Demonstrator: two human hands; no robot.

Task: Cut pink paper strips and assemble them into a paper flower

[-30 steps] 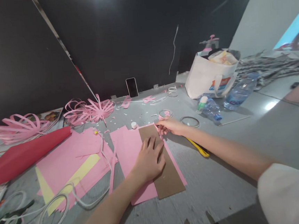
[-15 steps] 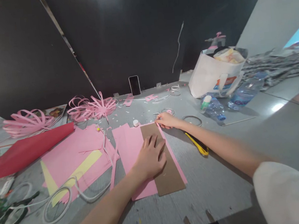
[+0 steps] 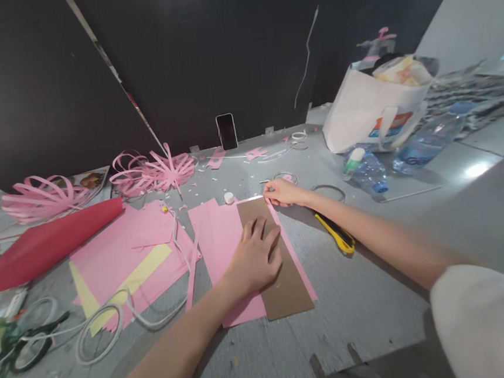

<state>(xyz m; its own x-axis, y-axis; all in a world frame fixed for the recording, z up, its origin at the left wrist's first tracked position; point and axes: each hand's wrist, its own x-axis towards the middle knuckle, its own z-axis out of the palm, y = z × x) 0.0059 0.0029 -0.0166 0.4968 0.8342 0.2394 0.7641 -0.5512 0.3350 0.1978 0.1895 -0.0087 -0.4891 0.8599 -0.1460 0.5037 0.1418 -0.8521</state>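
Note:
A brown cardboard strip [image 3: 286, 286] lies lengthwise on a pink paper sheet [image 3: 216, 239] on the grey table [image 3: 376, 296]. My left hand [image 3: 253, 259] presses flat on the middle of the strip, fingers spread, holding nothing. My right hand [image 3: 281, 193] reaches to the strip's far right corner. Its fingertips are pinched together on the pink sheet's edge there. A small white cap [image 3: 228, 197] sits just beyond the sheet's far edge.
A yellow utility knife [image 3: 338, 237] lies under my right forearm. Water bottles [image 3: 365, 173] and a white bag [image 3: 373, 113] stand at the right. A phone [image 3: 226, 131] leans on the black wall. Pink paper flowers [image 3: 157, 171], a red paper roll [image 3: 49, 242], scissors [image 3: 23, 350] and loose sheets [image 3: 126, 259] lie left.
Both hands stay almost where they were on the strip and its far corner. The view has shifted slightly, so the table's contents sit a little higher in frame.

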